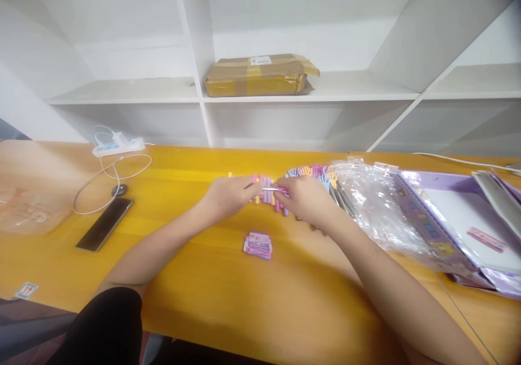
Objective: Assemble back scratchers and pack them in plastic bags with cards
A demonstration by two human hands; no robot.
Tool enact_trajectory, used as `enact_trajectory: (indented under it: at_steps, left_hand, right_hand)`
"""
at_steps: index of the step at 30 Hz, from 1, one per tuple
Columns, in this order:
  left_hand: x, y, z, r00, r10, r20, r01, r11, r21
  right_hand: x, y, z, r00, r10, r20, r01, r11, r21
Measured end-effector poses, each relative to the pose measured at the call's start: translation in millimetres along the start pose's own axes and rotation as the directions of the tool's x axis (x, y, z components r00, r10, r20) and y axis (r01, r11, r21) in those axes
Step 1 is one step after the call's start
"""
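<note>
My right hand (307,194) pinches the pink end of a thin silver rod with a pink end (270,189). At the rod's other end are the closed fingers of my left hand (228,195); their exact grip is partly hidden. Beneath both hands lies a row of pastel sticks (267,195) in pink, purple and yellow, partly covered by the hands. Just past my right hand are several hand-shaped back scratchers (308,170) with blue, orange and purple heads and metal rods. Nearer me sits a small stack of pink-purple printed cards (258,245).
Crumpled clear plastic bags (372,207) and an open purple box (439,232) stand right. A phone (105,225), a dark mouse (119,190), a white power strip (118,145) and cables lie left. Behind the table, a taped carton (256,76) rests on the white shelf (345,85).
</note>
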State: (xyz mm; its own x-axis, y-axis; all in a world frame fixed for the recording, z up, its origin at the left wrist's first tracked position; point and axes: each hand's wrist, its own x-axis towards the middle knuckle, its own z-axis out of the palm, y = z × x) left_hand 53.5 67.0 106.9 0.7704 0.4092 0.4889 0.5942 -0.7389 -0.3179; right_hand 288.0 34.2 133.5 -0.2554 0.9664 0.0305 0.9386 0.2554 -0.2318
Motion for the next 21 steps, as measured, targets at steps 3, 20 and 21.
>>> enact_trajectory:
  at_steps: [3, 20, 21]
  left_hand:
    - [0.2, -0.3, -1.4, 0.999, 0.001, 0.039, -0.001, 1.0, -0.002]
    - [-17.2, -114.6, -30.1, 0.958, -0.227, -0.173, 0.23, 0.973, -0.001]
    - [-20.6, -126.3, -32.2, 0.951, -0.237, -0.199, 0.242, 0.97, 0.002]
  right_hand:
    - [0.5, 3.0, -0.1, 1.0, -0.01, -0.019, 0.009, 0.998, -0.059]
    - [-11.4, 110.6, -49.6, 0.795, 0.01, -0.606, -0.187, 0.955, -0.229]
    - [-13.5, 122.4, -56.0, 0.778, 0.035, -0.628, -0.223, 0.949, -0.223]
